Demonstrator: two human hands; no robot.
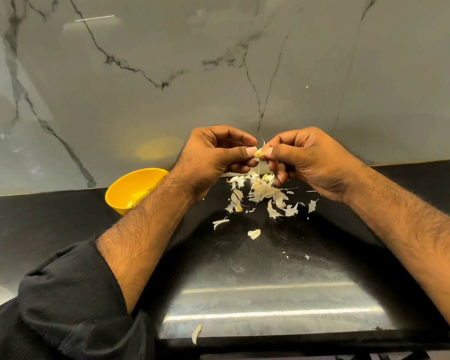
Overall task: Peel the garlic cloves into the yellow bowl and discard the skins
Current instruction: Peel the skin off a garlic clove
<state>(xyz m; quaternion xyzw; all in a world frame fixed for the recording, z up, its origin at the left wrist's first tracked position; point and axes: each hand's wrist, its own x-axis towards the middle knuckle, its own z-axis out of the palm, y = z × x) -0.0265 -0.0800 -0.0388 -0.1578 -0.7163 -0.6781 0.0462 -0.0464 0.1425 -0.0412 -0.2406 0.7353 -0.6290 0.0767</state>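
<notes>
Above the black countertop [244, 268], the left hand [213, 159] and right hand [307, 162] met, thumbs and curled fingers pinching one garlic clove [258, 153] between them. Loose garlic skins [265, 193] lay scattered just below. The yellow bowl [130, 189] sat left, partly behind the left forearm.

There is a single view, from a wide-angle camera worn on the person's head. It looks forward and steeply down onto the black bench [257, 276] from close above, facing the marble wall [218, 61] that rises behind the bench's far edge. The bench's near edge runs along the bottom of the frame, and both forearms reach in from the lower corners. Lines bow outward toward the frame's edges from the wide lens.
</notes>
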